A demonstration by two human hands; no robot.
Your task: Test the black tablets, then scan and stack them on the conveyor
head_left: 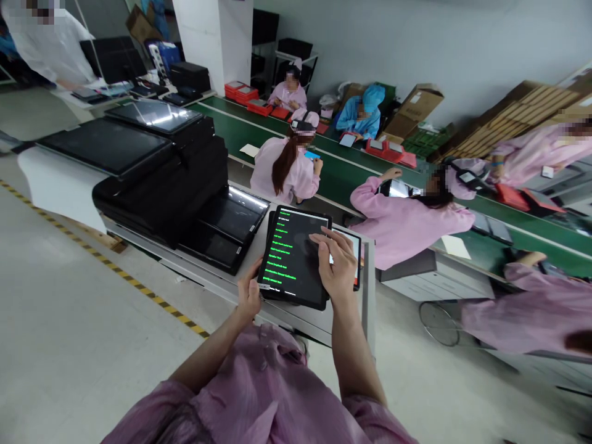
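A black tablet (298, 256) is tilted toward me above the end of the grey bench, its dark screen showing a list of mostly green text lines. My left hand (250, 296) grips its lower left corner, thumb at the front edge and the other fingers partly hidden. Over the right side of the screen is my right hand (338, 265), fingers stretched out and holding nothing; I cannot tell whether a fingertip touches the glass. Another tablet with a lit screen (355, 253) shows partly behind my right hand. Something dark lies under the held tablet, mostly covered.
Stacked black trays (157, 185) with large dark screens fill the bench (370, 296) to my left. Beyond, co-workers in pink and blue sit along a green conveyor table (333, 176) with red boxes (240, 92). Yellow-black tape (139, 290) marks the floor at left.
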